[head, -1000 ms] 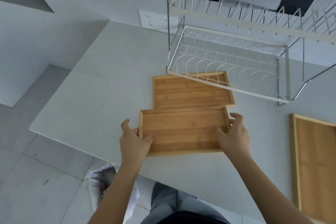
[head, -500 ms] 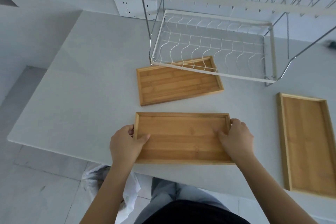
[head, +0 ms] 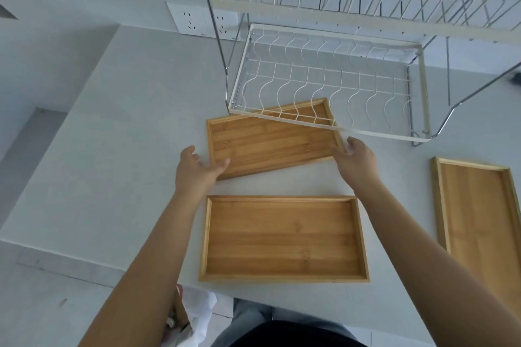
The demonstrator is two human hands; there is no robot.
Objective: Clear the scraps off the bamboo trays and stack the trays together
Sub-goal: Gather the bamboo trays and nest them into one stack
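Observation:
Three bamboo trays lie on the grey counter, and I see no scraps in any of them. The near tray (head: 283, 236) rests flat by the counter's front edge, with no hand on it. The far tray (head: 270, 138) lies slightly askew, its back edge under the dish rack. My left hand (head: 197, 169) is open at that tray's near left corner, thumb over the rim. At the tray's right end my right hand (head: 355, 158) is open, fingers by the rim. A third tray (head: 479, 222) lies lengthwise at the right.
A white wire dish rack (head: 327, 87) on a chrome frame stands at the back, overhanging the far tray. A wall socket (head: 197, 20) is behind it. A white plastic bag (head: 194, 315) sits on the floor below the counter's front edge (head: 84, 259).
Both hands set the near tray down by the front edge, let go of it, and reached forward to the two ends of the far tray.

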